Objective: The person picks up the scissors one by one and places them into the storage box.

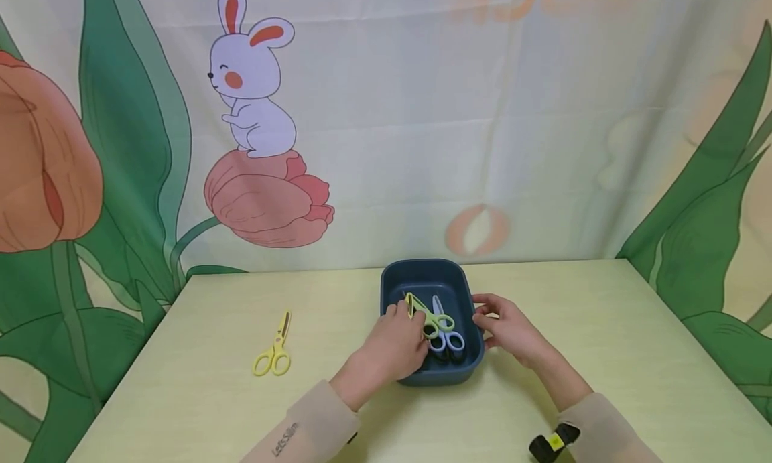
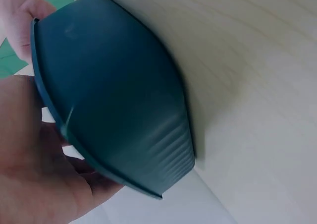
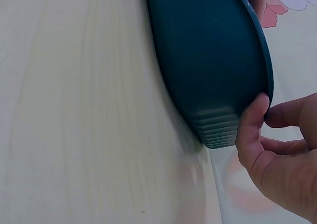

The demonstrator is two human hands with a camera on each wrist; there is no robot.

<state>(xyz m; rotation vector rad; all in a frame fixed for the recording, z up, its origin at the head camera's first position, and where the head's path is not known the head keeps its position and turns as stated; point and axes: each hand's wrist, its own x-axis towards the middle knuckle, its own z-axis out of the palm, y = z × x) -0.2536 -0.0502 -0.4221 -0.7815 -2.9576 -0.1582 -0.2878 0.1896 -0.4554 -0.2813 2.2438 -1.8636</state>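
A dark blue plastic bin (image 1: pixel 431 267) stands on the table, open side up. Inside it, a pair of yellow-green scissors (image 1: pixel 447 322) lies slantwise over a pair of pale blue scissors (image 1: pixel 456 343). My left hand (image 1: pixel 395 342) reaches over the near left rim and holds the yellow-green scissors, its fingertips partly hidden; curled fingers (image 2: pixel 106 184) show past the rim in the left wrist view. On the right side, my right hand (image 1: pixel 512 329) pinches the bin's rim, with the thumb (image 3: pixel 252 120) against the outer wall in the right wrist view.
Left of the bin, yellow scissors (image 1: pixel 274 356) lie on the pale wood-look table (image 1: pixel 199 382), blades pointing away. Behind the table's far edge hangs a printed cloth (image 1: pixel 386 114) with a rabbit and tulips. A black strap device (image 1: pixel 553 443) sits at the right wrist.
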